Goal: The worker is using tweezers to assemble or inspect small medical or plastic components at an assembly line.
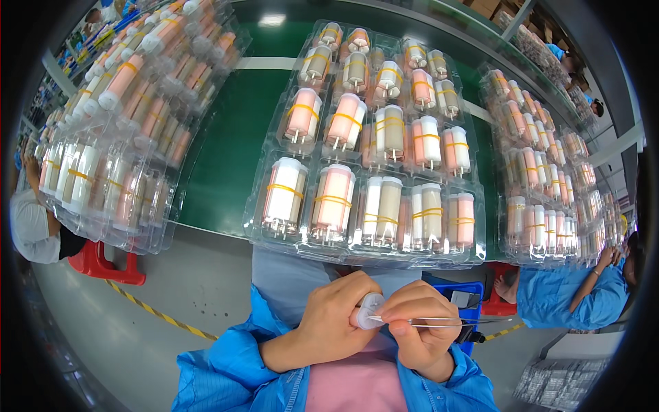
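Your left hand grips a translucent white piece on your side of the clear tray, while your right hand pinches a thin metal tool at its end, where a slanted push or loose hold could make the tip skid.

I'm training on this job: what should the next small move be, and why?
Perhaps a gentle nudge of the metal tool by the right hand: its tip appears to meet the pale round piece, which the left hand grips.
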